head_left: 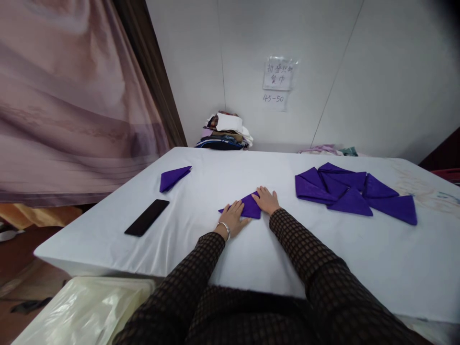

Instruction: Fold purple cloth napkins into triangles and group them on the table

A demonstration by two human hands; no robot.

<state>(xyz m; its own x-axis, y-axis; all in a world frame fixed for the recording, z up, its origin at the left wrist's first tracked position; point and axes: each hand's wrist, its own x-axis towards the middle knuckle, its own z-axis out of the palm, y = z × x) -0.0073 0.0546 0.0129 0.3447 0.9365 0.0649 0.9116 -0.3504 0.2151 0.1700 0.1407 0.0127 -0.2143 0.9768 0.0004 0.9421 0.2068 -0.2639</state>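
Observation:
A purple cloth napkin [250, 207], folded to a long pointed shape, lies flat on the white table in front of me. My left hand [233, 218], with a silver bracelet at the wrist, rests on its left part with the fingers stretched out. Over its right end lies my right hand [266, 200], fingers spread on the cloth. Both palms face down and hide parts of the napkin. Farther left is another folded purple napkin [174, 178], its tip pointing right and away. To the right lie several overlapping folded purple napkins [345, 187].
The white-covered table [172, 254] has a dark flat rectangular object [147, 218] on its left side. Stacked clothes [226, 132] sit behind the far edge by the wall. A handwritten sign [278, 76] hangs there. A plastic-covered container [82, 311] stands below the near left edge.

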